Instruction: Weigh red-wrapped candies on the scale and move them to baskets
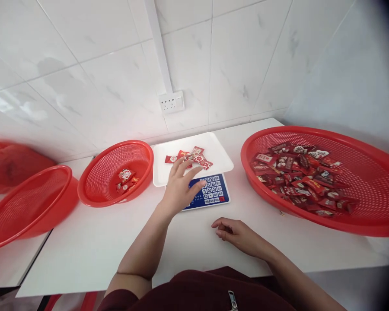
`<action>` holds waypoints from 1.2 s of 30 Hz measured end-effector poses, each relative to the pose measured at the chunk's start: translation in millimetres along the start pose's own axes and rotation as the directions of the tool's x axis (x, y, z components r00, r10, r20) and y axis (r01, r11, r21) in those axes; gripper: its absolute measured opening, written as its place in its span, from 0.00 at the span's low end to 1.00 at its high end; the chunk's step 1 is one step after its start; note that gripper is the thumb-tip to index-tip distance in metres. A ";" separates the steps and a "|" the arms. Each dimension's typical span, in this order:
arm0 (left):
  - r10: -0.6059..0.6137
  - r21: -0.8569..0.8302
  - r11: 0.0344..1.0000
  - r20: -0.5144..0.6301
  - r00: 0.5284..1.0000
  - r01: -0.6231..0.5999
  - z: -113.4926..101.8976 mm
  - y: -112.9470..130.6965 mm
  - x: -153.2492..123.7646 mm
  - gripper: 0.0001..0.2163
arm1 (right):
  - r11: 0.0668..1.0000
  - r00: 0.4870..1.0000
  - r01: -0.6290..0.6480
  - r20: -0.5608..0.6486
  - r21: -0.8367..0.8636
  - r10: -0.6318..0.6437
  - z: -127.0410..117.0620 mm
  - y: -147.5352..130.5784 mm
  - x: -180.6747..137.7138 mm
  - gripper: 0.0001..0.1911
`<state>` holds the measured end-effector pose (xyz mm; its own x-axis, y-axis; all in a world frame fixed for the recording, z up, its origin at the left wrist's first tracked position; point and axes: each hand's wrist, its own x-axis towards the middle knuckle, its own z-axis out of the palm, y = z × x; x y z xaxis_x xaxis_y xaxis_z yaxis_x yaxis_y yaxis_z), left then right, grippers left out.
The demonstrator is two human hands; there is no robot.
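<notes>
Several red wrapped candies (202,161) lie on the white tray (218,149) of a digital scale. My left hand (181,183) reaches over the near edge of this tray, fingers apart, its fingertips at the candies; whether they touch is hard to tell. Below the tray shows the scale's blue keypad (210,190), partly covered by that hand. My right hand (235,233) rests near the table's front, fingers loosely curled and apart, with nothing visible in it. It is nearest to the scale's lower right corner.
At right, a large red basket (369,147) holds many red wrapped candies. Left of the scale, a smaller red basket (94,172) has a few inside. Another red basket (29,194) stands farther left. A wall socket (171,102) sits behind the white table (106,246).
</notes>
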<state>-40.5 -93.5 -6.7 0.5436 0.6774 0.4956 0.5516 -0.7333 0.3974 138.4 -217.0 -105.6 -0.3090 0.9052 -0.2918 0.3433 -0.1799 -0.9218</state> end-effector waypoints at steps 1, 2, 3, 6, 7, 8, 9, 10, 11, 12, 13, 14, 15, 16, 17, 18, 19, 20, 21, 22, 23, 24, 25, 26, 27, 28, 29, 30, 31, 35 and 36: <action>0.036 0.078 0.996 0.046 0.998 -0.039 7.1 2.5 5.3 0.18 | 1.000 1.000 0.009 -0.008 0.002 -0.009 0.3 1.8 1.1 0.14; 0.058 0.134 0.988 0.102 0.993 -0.071 14.0 5.2 10.8 0.20 | 1.000 1.000 0.018 -0.018 0.003 -0.018 0.5 3.4 2.1 0.14; 0.069 0.177 0.979 0.157 0.985 -0.097 20.4 7.8 16.3 0.22 | 1.000 0.999 0.027 -0.028 0.003 -0.027 0.6 4.6 2.9 0.14; 0.070 0.271 0.951 0.273 0.959 -0.147 36.6 12.9 30.6 0.25 | 0.998 0.997 0.057 -0.054 0.001 -0.057 0.1 6.6 3.0 0.14; 0.062 0.294 0.943 0.296 0.953 -0.153 40.7 13.2 34.1 0.26 | 0.998 0.996 0.068 -0.060 -0.001 -0.068 -0.3 7.1 2.6 0.14; 0.049 0.315 0.937 0.312 0.949 -0.151 44.2 12.8 36.7 0.26 | 0.997 0.995 0.077 -0.065 -0.004 -0.077 -0.6 7.5 1.9 0.14; 0.031 0.332 0.932 0.323 0.946 -0.144 46.9 11.7 38.6 0.26 | 0.996 0.994 0.085 -0.069 -0.006 -0.085 -0.9 8.0 1.3 0.14; 0.012 0.346 0.929 0.333 0.943 -0.134 48.8 10.1 39.7 0.27 | 0.996 0.993 0.092 -0.070 -0.008 -0.092 -1.0 8.6 0.8 0.14; -0.004 0.355 0.926 0.341 0.940 -0.125 49.9 8.4 40.2 0.27 | 0.995 0.993 0.099 -0.070 -0.010 -0.099 -1.1 9.3 0.4 0.14; -0.015 0.361 0.925 0.349 0.937 -0.120 50.2 6.8 40.2 0.27 | 0.995 0.992 0.103 -0.067 -0.013 -0.104 -1.1 9.9 0.2 0.14; -0.020 0.363 0.924 0.357 0.934 -0.119 49.7 5.3 39.7 0.26 | 0.994 0.992 0.107 -0.064 -0.016 -0.108 -1.0 10.6 0.2 0.14; -0.021 0.363 0.924 0.364 0.931 -0.121 48.6 4.2 38.9 0.26 | 0.994 0.992 0.109 -0.062 -0.020 -0.110 -0.9 11.2 0.3 0.14; -0.020 0.360 0.925 0.370 0.929 -0.124 47.1 3.4 37.7 0.26 | 0.994 0.992 0.109 -0.060 -0.021 -0.110 -0.9 11.6 0.5 0.14; -0.019 0.356 0.926 0.374 0.927 -0.125 45.2 2.9 36.4 0.25 | 0.994 0.992 0.108 -0.059 -0.022 -0.109 -0.9 12.0 0.8 0.15; -0.018 0.352 0.928 0.376 0.927 -0.125 43.1 2.5 34.8 0.25 | 0.994 0.993 0.105 -0.057 -0.022 -0.106 -1.0 12.2 1.1 0.15; -0.019 0.350 0.929 0.374 0.927 -0.123 41.0 2.1 33.0 0.26 | 0.995 0.993 0.101 -0.055 -0.021 -0.102 -1.1 12.3 1.3 0.15; -0.021 0.350 0.930 0.369 0.929 -0.117 38.9 1.4 31.1 0.26 | 0.995 0.994 0.097 -0.052 -0.021 -0.098 -1.3 12.3 1.5 0.15; -0.026 0.351 0.930 0.361 0.932 -0.110 37.0 0.6 29.0 0.25 | 0.995 0.994 0.093 -0.049 -0.023 -0.094 -1.5 12.2 1.6 0.15; -0.031 0.352 0.931 0.353 0.935 -0.102 35.1 -0.5 26.9 0.25 | 0.996 0.995 0.090 -0.047 -0.027 -0.091 -1.8 12.1 1.6 0.15; -0.036 0.351 0.932 0.346 0.938 -0.094 33.3 -1.8 24.5 0.25 | 0.996 0.995 0.088 -0.045 -0.032 -0.089 -2.0 12.1 1.7 0.15; -0.041 0.348 0.934 0.336 0.941 -0.084 31.5 -3.1 22.0 0.25 | 0.995 0.995 0.087 -0.046 -0.039 -0.089 -2.1 12.1 1.7 0.15; -0.042 0.342 0.937 0.325 0.945 -0.075 29.5 -4.3 19.1 0.25 | 0.995 0.995 0.087 -0.048 -0.044 -0.089 -2.2 12.2 1.8 0.15; -0.040 0.329 0.942 0.309 0.950 -0.068 27.4 -5.2 15.6 0.25 | 0.995 0.995 0.088 -0.050 -0.049 -0.090 -2.3 12.4 2.0 0.15; -0.030 0.308 0.949 0.287 0.958 -0.062 25.0 -5.7 11.4 0.25 | 0.995 0.995 0.088 -0.051 -0.053 -0.090 -2.4 12.6 2.2 0.15; -0.015 0.278 0.959 0.254 0.967 -0.058 22.6 -5.6 6.3 0.24 | 0.995 0.995 0.087 -0.051 -0.055 -0.090 -2.4 12.9 2.5 0.15; 0.003 0.240 0.969 0.208 0.978 -0.054 20.1 -5.1 0.1 0.23 | 0.995 0.995 0.086 -0.051 -0.055 -0.089 -2.5 13.2 2.8 0.15; 0.020 0.194 0.980 0.155 0.988 -0.050 17.9 -4.0 -7.1 0.21 | 0.995 0.995 0.083 -0.051 -0.055 -0.086 -2.5 13.5 3.1 0.15; 0.031 0.146 0.988 0.097 0.995 -0.045 16.1 -2.5 -15.4 0.19 | 0.995 0.995 0.080 -0.050 -0.052 -0.083 -2.5 13.7 3.4 0.15; 0.030 0.100 0.994 0.044 0.999 -0.035 14.8 -0.6 -24.3 0.18 | 0.996 0.996 0.077 -0.050 -0.049 -0.079 -2.6 13.9 3.6 0.15; -0.028 -0.018 0.999 -0.014 0.999 0.028 16.3 9.0 -60.9 0.15 | 0.997 0.997 0.060 -0.052 -0.052 -0.063 -3.0 13.3 3.5 0.16; -0.040 -0.033 0.999 -0.001 0.999 0.040 17.8 11.3 -68.5 0.15 | 0.997 0.997 0.057 -0.050 -0.057 -0.059 -3.1 13.0 3.4 0.16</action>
<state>-60.2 -147.2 -49.9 0.5200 0.7065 0.4801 0.5521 -0.7069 0.4422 144.5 -215.1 -117.8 -0.2844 0.9323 -0.2234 0.3750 -0.1063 -0.9209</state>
